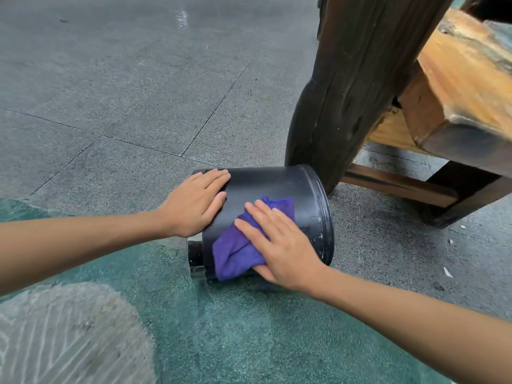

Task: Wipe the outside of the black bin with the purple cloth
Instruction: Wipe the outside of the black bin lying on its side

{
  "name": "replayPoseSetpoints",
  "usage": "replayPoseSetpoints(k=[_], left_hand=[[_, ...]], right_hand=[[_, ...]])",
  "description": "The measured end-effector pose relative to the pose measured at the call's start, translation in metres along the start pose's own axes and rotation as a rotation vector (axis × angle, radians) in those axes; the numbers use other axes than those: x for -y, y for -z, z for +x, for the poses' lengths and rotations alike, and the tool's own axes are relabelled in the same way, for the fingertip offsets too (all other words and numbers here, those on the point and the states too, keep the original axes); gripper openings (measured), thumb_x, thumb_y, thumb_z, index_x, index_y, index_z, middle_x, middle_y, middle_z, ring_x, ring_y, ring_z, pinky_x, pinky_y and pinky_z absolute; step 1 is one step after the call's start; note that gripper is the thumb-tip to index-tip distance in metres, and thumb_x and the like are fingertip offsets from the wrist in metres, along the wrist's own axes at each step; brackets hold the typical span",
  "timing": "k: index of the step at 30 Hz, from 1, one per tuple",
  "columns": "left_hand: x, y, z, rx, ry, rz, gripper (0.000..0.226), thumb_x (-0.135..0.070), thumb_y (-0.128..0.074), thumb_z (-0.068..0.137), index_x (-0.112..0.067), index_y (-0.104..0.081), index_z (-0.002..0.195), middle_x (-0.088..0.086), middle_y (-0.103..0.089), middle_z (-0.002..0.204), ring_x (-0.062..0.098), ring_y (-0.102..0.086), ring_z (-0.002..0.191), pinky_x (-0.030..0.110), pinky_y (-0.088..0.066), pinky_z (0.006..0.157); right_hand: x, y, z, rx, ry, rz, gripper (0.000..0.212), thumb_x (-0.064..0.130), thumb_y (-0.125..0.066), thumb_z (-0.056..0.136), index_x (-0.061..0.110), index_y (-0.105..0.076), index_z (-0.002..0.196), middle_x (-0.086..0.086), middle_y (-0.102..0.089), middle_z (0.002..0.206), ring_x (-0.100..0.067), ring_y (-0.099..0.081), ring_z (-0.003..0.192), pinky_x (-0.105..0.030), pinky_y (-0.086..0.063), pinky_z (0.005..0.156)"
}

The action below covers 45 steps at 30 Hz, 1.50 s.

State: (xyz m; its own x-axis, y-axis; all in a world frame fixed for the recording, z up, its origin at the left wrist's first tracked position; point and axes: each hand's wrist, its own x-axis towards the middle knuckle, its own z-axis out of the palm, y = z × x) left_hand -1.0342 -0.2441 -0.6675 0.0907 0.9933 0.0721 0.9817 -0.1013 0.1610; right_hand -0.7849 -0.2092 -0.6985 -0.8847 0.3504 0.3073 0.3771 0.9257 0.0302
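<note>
While one black bin (266,189) lies sideways, left hand (195,205) flat on it, right hand (282,245) flat, pressing one purple cloth (235,253).

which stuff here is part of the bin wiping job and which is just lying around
In the job: black bin, lying on its side; purple cloth; left hand, flat on the bin; right hand, pressing the cloth.

Lying about: wooden bench; white scraps on the paving.

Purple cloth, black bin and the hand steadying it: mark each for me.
purple cloth (235,250), head view, on the bunched lower fold left of the right hand.
black bin (266,184), head view, on the bare upper side wall.
left hand (196,203), head view, on the back of the hand.
</note>
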Motion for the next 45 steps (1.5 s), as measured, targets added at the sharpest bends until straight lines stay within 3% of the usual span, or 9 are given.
replayPoseSetpoints(k=[4,11,16,19,25,32,35,40,45], left_hand=[[0.006,0.001,0.008,-0.008,-0.018,0.022,0.075,-0.046,-0.008,0.095,-0.004,-0.036,0.15,0.012,-0.039,0.157,0.026,-0.035,0.146,0.04,-0.025,0.119],[0.01,0.001,0.017,0.015,0.0,0.012,0.065,-0.038,-0.016,0.098,-0.003,-0.034,0.151,0.013,-0.039,0.157,0.026,-0.034,0.146,0.037,-0.025,0.118],[0.011,0.005,0.023,0.028,0.005,-0.04,0.069,-0.04,-0.015,0.096,0.0,-0.041,0.146,0.019,-0.044,0.152,0.028,-0.043,0.141,0.039,-0.03,0.116],[0.013,0.008,0.023,0.027,-0.016,-0.055,0.082,-0.047,-0.007,0.09,0.002,-0.042,0.145,0.019,-0.046,0.151,0.028,-0.044,0.139,0.038,-0.03,0.115],[0.018,0.008,0.029,0.047,0.002,-0.084,0.062,-0.033,-0.022,0.097,0.001,-0.041,0.146,0.018,-0.046,0.151,0.029,-0.044,0.139,0.036,-0.029,0.117],[0.008,0.009,0.017,-0.18,-0.023,-0.188,0.04,-0.027,-0.032,0.103,-0.006,-0.061,0.122,0.011,-0.064,0.124,0.029,-0.06,0.116,0.042,-0.045,0.103],[-0.007,0.002,-0.007,-0.286,-0.014,-0.254,0.045,-0.032,-0.03,0.103,-0.007,-0.062,0.122,0.008,-0.063,0.13,0.025,-0.057,0.124,0.042,-0.041,0.108],[-0.023,-0.014,-0.037,-0.138,-0.1,-0.074,0.075,-0.057,-0.029,0.098,-0.008,-0.028,0.154,0.009,-0.03,0.161,0.023,-0.026,0.15,0.043,-0.023,0.122],[-0.009,-0.012,-0.046,-0.043,-0.167,0.161,0.109,-0.073,-0.046,0.082,-0.003,-0.009,0.157,0.013,-0.008,0.167,0.027,-0.004,0.155,0.05,-0.016,0.124]], right_hand=[[-0.024,0.017,-0.017,0.055,-0.053,0.018,0.069,0.037,-0.067,0.086,0.01,-0.05,0.146,-0.019,-0.04,0.157,-0.036,-0.037,0.147,-0.05,-0.036,0.117],[-0.019,0.053,-0.013,-0.106,-0.195,0.25,0.063,-0.015,-0.062,0.069,-0.01,-0.056,0.131,-0.027,-0.058,0.134,-0.042,-0.053,0.132,-0.043,-0.032,0.118],[0.064,0.04,0.046,-0.228,0.127,0.378,0.034,0.002,-0.04,0.103,-0.006,-0.062,0.128,-0.026,-0.062,0.13,-0.039,-0.055,0.129,-0.044,-0.036,0.118],[0.079,0.019,0.061,-0.13,0.268,0.278,0.032,0.003,-0.043,0.104,-0.001,-0.064,0.128,-0.024,-0.061,0.133,-0.039,-0.055,0.129,-0.043,-0.034,0.118],[0.047,-0.011,0.055,-0.006,0.389,0.132,0.036,0.013,-0.049,0.101,0.017,-0.063,0.134,-0.015,-0.048,0.152,-0.032,-0.043,0.143,-0.045,-0.029,0.12],[0.0,0.003,0.044,0.047,0.087,0.146,0.055,0.027,-0.056,0.086,0.019,-0.058,0.14,-0.015,-0.046,0.154,-0.035,-0.042,0.143,-0.048,-0.033,0.118],[-0.017,0.014,0.049,0.068,-0.069,0.193,0.059,0.025,-0.062,0.082,0.016,-0.058,0.14,-0.015,-0.05,0.15,-0.035,-0.045,0.142,-0.05,-0.036,0.116],[-0.034,0.018,0.053,0.098,-0.139,0.228,0.06,0.025,-0.063,0.083,0.017,-0.056,0.141,-0.01,-0.049,0.152,-0.031,-0.043,0.143,-0.044,-0.029,0.122],[-0.041,0.019,0.035,0.085,-0.131,0.177,0.061,0.031,-0.052,0.08,0.019,-0.058,0.139,-0.007,-0.052,0.15,-0.03,-0.045,0.142,-0.047,-0.031,0.12]])
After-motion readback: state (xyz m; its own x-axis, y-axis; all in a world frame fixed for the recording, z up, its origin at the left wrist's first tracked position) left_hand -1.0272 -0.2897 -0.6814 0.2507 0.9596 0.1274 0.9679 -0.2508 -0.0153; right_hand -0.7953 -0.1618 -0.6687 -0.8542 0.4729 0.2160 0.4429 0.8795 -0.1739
